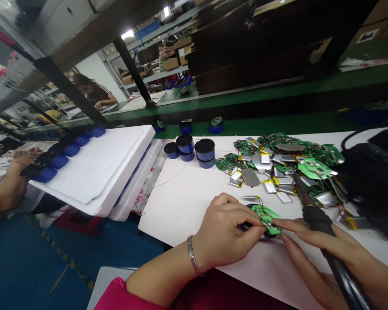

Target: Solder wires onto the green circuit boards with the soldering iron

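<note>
My left hand [228, 234] pinches the near edge of a small round green circuit board [265, 216] with red and black wires, lying on a dark round part on the white table [187, 193]. My right hand [323, 254] holds a black soldering iron [313, 215]; its index finger touches the board's right edge. The iron's tip points away toward the pile behind.
A heap of green boards and silver flat batteries [278, 165] lies behind the hands. Three blue-and-black round housings [194, 150] stand at the table's far left. White foam trays [97, 168] lie to the left. A black device [375, 172] sits right. Another person's arm [6, 189] is at far left.
</note>
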The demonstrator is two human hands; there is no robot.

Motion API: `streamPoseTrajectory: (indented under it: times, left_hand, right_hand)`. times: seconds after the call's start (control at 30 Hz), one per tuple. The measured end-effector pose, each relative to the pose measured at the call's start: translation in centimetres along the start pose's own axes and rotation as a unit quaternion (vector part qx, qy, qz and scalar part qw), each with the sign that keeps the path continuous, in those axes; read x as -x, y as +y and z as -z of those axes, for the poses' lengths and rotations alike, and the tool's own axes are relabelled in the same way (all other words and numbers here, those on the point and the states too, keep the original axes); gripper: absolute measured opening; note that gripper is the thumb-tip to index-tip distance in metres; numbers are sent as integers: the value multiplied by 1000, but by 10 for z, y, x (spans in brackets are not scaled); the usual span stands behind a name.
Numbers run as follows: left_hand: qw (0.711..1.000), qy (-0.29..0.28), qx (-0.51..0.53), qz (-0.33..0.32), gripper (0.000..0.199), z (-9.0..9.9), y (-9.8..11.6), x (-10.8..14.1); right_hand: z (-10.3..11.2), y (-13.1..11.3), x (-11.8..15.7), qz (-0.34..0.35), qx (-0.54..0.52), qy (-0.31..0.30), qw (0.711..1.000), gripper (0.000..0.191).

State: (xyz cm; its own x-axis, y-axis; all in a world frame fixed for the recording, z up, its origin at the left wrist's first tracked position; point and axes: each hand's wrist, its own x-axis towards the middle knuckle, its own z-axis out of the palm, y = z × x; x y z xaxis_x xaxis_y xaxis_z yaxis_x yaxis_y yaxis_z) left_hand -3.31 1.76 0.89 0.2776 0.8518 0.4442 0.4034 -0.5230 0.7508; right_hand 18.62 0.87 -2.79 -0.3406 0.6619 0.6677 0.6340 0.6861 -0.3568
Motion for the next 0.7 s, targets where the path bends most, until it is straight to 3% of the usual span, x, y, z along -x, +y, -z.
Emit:
streamPoseTrajectory:
  times: [0.07,0.17,0.3,0.47,0.6,0.7]
  left_hand:
    - [1000,1,4,16,13,0,0,0]
    - [1000,-5,9,30,13,1,1,-1]
    - [1000,2,14,16,11,0,2,-1]
    - [999,-7,7,42,10,0,1,0]
    - [999,-3,12,40,8,0,1,1]
    - [999,-4,11,41,8,0,1,1]
  right_hand:
    - [-2,4,5,21,23,7,999,34]
    - [-5,12,15,86,59,-35,994,44]
    - [-6,10,12,36,48,-5,998,44]
    - [-6,-1,2,45,51,-24,997,40]
    - [-8,-9,-2,20,56,26,998,28]
    - [-7,-12,-4,-2,52,27,998,26]
